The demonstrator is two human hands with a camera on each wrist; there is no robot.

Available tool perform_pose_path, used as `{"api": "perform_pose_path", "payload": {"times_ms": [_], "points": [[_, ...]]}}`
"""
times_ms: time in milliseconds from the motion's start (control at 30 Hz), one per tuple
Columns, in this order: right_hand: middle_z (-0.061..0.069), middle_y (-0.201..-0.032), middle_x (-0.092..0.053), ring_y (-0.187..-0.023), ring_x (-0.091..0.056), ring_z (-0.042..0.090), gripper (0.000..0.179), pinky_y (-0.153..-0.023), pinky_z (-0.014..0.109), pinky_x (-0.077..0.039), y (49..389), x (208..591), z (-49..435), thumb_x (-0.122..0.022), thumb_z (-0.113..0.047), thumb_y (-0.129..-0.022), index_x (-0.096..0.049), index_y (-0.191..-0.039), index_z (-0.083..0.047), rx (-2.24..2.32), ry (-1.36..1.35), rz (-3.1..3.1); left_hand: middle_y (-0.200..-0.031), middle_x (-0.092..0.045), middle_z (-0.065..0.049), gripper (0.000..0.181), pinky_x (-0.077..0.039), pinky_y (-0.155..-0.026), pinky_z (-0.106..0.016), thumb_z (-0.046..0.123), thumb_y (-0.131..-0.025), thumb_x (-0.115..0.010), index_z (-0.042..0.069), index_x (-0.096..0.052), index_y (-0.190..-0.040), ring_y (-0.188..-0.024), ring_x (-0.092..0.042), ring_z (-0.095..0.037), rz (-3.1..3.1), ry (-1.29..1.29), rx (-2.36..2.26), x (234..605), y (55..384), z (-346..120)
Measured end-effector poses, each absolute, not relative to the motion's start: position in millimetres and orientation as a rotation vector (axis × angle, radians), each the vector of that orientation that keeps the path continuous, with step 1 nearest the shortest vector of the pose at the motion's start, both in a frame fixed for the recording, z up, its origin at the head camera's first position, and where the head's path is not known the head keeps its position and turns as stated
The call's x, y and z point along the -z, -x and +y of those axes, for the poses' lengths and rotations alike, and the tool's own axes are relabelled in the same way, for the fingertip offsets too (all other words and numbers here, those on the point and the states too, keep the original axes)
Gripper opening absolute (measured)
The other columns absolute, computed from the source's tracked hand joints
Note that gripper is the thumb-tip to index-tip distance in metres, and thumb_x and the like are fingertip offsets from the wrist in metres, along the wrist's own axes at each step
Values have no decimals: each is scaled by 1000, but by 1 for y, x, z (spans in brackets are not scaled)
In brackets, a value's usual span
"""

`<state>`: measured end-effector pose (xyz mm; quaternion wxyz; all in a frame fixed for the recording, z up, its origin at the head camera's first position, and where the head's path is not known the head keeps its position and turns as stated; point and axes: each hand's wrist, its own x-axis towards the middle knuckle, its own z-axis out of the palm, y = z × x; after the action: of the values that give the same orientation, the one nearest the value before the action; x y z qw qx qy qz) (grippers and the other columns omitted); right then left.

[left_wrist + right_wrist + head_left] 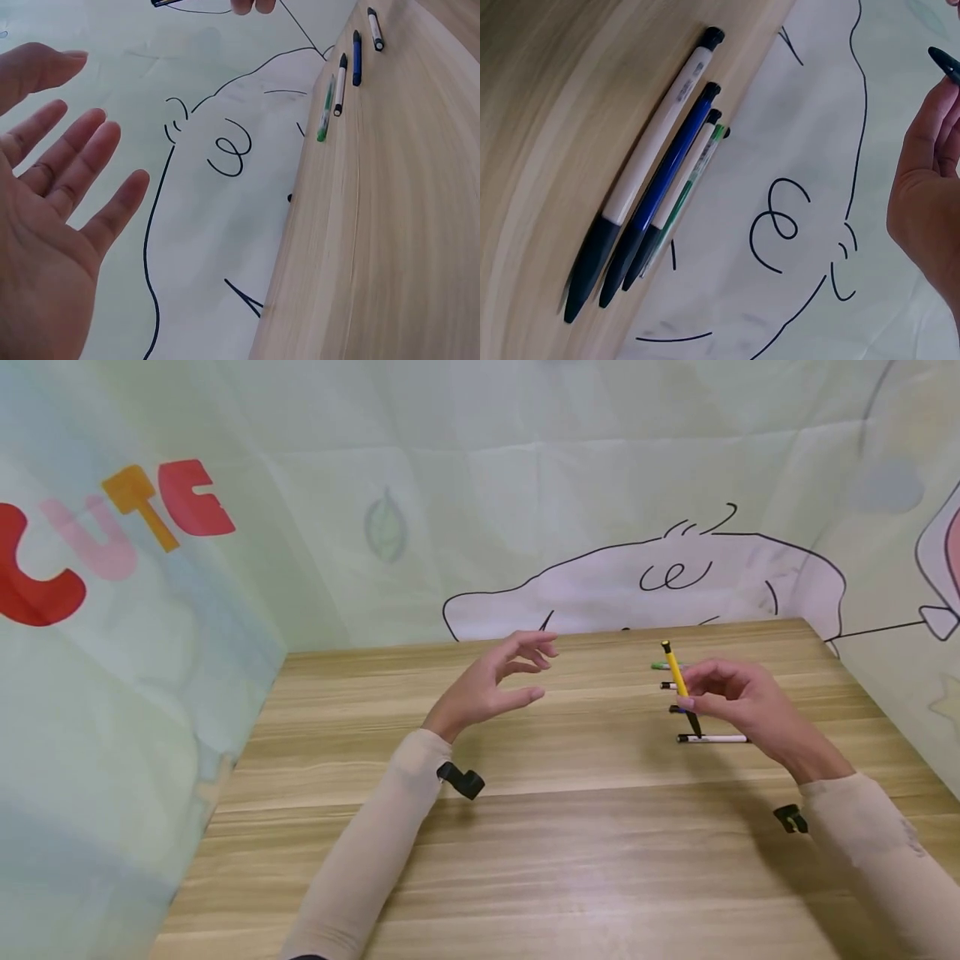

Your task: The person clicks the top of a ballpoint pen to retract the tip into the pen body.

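Observation:
Between the thumb and fingers of my right hand point(746, 702) is a yellow pen point(673, 670) with black ends, held tilted above the table. In the right wrist view, only its dark tip point(946, 66) shows past the hand. Below lie a white pen with black ends point(656, 139), a blue pen point(673, 161), a second white pen point(679, 180) and a green-and-clear pen point(697, 171), side by side. In the head view the right hand partly covers them. My left hand point(495, 681) hovers over the table's middle, fingers relaxed and spread, holding nothing.
The wood-grain table point(555, 860) ends at a hanging printed cloth point(322, 552) along its back. The cloth also runs down the left and right sides. A small black device point(461, 779) sits on the left wrist, another point(791, 818) on the right.

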<state>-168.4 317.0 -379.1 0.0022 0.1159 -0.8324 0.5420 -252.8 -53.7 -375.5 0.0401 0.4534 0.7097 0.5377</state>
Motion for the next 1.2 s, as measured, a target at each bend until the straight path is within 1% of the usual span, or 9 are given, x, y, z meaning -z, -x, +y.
{"api": "perform_pose_path", "payload": {"times_ms": [33, 100, 267, 400, 567, 700, 800, 1000, 1200], "points": [[2, -99, -68, -88, -64, 18, 24, -73, 28, -57, 168, 379, 318, -76, -10, -92, -67, -112, -2, -1682, -360, -2628, -133, -58, 0, 65, -49, -107, -40, 7, -92, -72, 23, -47, -150, -118, -58, -18, 2188, -1389, -1647, 376, 252, -57], [2, -100, -68, -89, -65, 18, 25, -72, 29, -57, 166, 380, 321, -76, -10, -91, -68, -113, -1, -1664, -363, -2654, -131, -60, -3, 63, -49, -107, -42, 7, -92, -71, 20, -48, -149, -118, -59, -20, 2200, -1367, -1652, 370, 246, -62], [2, -99, -69, -89, -65, 16, 25, -71, 30, -58, 160, 383, 329, -76, -9, -91, -68, -113, -2, -1635, -405, -2714, -130, -62, -12, 59, -47, -108, -50, 0, -91, -70, 6, -49, -146, -118, -59, -25, 2193, -1313, -1683, 357, 229, -71], [4, -98, -69, -86, -66, 15, 21, -68, 30, -58, 158, 387, 336, -75, -10, -92, -69, -111, -4, -1589, -478, -2759, -129, -61, -13, 59, -47, -108, -50, -2, -91, -69, 5, -50, -146, -119, -58, -28, 2198, -1296, -1704, 358, 228, -78], [13, -102, -70, -88, -67, 16, 19, -69, 28, -58, 157, 390, 342, -76, -11, -92, -70, -109, -6, -1545, -523, -2806, -128, -61, -13, 58, -47, -108, -50, -6, -89, -69, 1, -50, -143, -119, -57, -36, 2217, -1264, -1730, 360, 227, -88], [9, -100, -69, -88, -66, 16, 20, -69, 26, -57, 155, 393, 347, -78, -13, -90, -71, -108, -7, -1498, -537, -2841, -128, -61, -13, 57, -47, -108, -51, -8, -89, -69, -1, -50, -143, -118, -57, -37, 2226, -1249, -1746, 362, 225, -95], [5, -97, -69, -86, -65, 14, 20, -66, 25, -56, 154, 396, 350, -78, -9, -89, -72, -108, -6, -1475, -591, -2843, -128, -62, -11, 58, -47, -108, -50, -7, -90, -69, 2, -51, -144, -119, -58, -31, 2242, -1232, -1742, 363, 224, -101], [10, -92, -72, -82, -65, 9, 19, -63, 23, -56, 152, 405, 360, -76, 4, -86, -72, -104, -3, -1447, -750, -2823, -128, -61, -13, 58, -48, -107, -49, -7, -89, -69, 2, -51, -143, -117, -59, -25, 2280, -1216, -1732, 364, 222, -113], [11, -96, -72, -82, -66, 11, 18, -65, 24, -57, 148, 410, 372, -75, -2, -90, -71, -107, -4, -1464, -709, -2950, -128, -61, -12, 57, -48, -108, -50, -7, -89, -69, 3, -52, -143, -117, -59, -26, 2293, -1201, -1732, 367, 220, -126]]}}
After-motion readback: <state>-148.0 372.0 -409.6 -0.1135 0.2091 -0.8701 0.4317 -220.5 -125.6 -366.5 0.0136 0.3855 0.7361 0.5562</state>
